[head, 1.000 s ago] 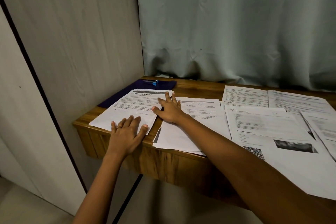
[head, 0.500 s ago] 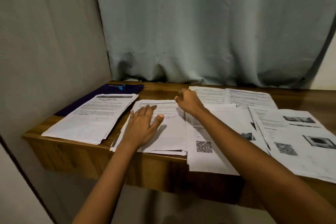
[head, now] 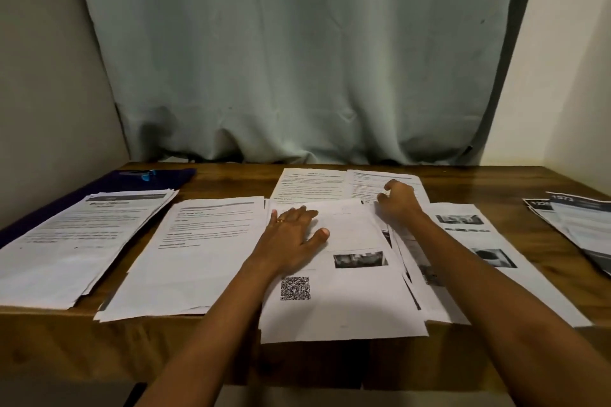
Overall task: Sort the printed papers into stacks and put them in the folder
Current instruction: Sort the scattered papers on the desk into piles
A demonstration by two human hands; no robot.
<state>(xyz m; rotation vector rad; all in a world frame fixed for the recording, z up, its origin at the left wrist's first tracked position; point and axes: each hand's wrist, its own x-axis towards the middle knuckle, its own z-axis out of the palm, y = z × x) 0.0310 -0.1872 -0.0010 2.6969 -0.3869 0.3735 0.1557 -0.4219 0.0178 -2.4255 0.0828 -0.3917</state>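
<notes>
Centre frame: left hand (head: pixel 291 236) flat on the QR-coded stack (head: pixel 347 307), right hand (head: pixel 398 203) curled at its upper-right corner, grip unclear; limp, slippery sheets likely lift best by a corner

Dim room, warm glow brightest on the right wall (head: pixel 577 82), curtain (head: pixel 297 59) murky grey-green, white papers (head: pixel 205 261) the palest patches, deep shadow down the table (head: pixel 99 350) front, print soft and grainy, wide-angle bowing towards the edges.
</notes>
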